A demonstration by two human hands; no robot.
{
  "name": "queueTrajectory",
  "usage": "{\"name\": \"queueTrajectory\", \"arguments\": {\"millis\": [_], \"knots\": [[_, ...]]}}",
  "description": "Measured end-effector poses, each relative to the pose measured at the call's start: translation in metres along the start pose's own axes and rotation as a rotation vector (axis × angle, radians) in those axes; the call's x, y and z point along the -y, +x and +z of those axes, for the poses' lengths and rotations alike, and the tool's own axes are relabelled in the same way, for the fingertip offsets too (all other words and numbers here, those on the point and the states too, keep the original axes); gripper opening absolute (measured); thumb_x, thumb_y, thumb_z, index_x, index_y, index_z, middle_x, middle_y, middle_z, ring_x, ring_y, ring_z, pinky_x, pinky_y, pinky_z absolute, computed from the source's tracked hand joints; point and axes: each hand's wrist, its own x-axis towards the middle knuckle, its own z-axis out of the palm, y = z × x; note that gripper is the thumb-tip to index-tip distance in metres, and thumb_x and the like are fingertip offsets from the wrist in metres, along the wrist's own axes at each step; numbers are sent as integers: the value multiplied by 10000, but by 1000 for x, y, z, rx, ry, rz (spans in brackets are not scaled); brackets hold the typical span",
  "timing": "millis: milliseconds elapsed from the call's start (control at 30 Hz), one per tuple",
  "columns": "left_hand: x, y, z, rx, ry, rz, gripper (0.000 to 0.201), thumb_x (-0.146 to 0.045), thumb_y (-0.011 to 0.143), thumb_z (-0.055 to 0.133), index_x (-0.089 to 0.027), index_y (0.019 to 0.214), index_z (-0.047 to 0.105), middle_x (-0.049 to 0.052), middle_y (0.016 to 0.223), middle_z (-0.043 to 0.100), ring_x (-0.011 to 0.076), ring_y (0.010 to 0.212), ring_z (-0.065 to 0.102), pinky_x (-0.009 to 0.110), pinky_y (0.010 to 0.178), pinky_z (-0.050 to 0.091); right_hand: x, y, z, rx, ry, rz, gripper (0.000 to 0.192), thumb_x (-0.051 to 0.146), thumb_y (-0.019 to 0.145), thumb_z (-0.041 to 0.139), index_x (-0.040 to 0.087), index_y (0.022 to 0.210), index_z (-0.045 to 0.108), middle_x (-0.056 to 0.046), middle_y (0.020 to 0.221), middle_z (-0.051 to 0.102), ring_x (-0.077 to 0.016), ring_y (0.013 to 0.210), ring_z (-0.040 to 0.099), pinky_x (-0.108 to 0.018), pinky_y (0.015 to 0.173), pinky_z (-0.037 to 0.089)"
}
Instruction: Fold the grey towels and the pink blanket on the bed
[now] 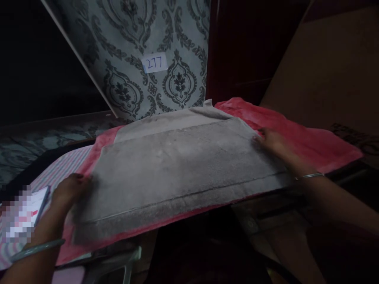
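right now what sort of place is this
Probably a room in a home: patterned wallpaper behind, a striped sheet at the left, and both hands flat on a grey towel spread over a red one.

Left hand (69, 191) low and flat, fingers spread, right hand (274, 142) reaching forward, palm down, both wrists bangled

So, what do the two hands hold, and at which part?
The grey towel: the left hand is on its left end and the right hand on its right edge. It lies on a pink towel.
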Motion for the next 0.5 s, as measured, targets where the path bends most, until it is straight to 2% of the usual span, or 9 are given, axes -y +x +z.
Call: {"name": "queueTrajectory", "arguments": {"millis": [67, 167, 233, 300, 400, 500], "knots": [[-41, -9, -2, -36, -43, 111, 379, -475, 810, 478, -171, 963, 644, 80, 939, 708, 221, 789, 637, 349, 700, 524, 28, -13, 17, -72, 48, -300, 421, 286, 895, 606, 95, 1271, 613, -187, 1235, 608, -277, 1112, 555, -374, 950, 420], [-114, -35, 5, -11, -286, 607, 433, -462, 865, 415, -159, 1055, 657, 116, 1099, 650, 228, 963, 622, 363, 871, 516, 77, -40, 45, -59, 134, -776, 379, 344, 882, 606, 166, 1213, 652, -135, 1172, 590, -271, 1115, 534, -393, 995, 427], [-153, -47, 18, 21, -314, 871, 438, -481, 888, 440, -193, 1129, 665, 118, 1218, 622, 257, 1129, 570, 407, 988, 464, 99, -49, 63, 26, 141, -971, 417, 386, 893, 593, 205, 1266, 634, -119, 1175, 572, -266, 1089, 530, -400, 973, 440], [-174, -49, 33, 54, -239, 967, 452, -482, 911, 454, -246, 1249, 638, 110, 1390, 556, 296, 1253, 497, 483, 1044, 407, 107, -46, 78, 75, 99, -1003, 424, 388, 919, 555, 225, 1305, 624, -115, 1147, 576, -263, 1047, 530, -409, 944, 443], [-175, -40, 49, 44, -130, 852, 492, -425, 950, 408, -271, 1400, 535, 106, 1527, 449, 322, 1362, 407, 559, 1091, 332, 100, -32, 86, 48, 12, -873, 406, 328, 948, 491, 242, 1318, 632, -115, 1061, 586, -259, 981, 526, -411, 905, 443], [-170, -39, 48, 27, -114, 764, 537, -441, 959, 392, -225, 1441, 493, 143, 1547, 413, 336, 1393, 378, 569, 1103, 319, 101, -38, 82, 28, -28, -824, 408, 273, 921, 522, 233, 1311, 635, -128, 1090, 593, -275, 1006, 515, -412, 894, 438]]}}
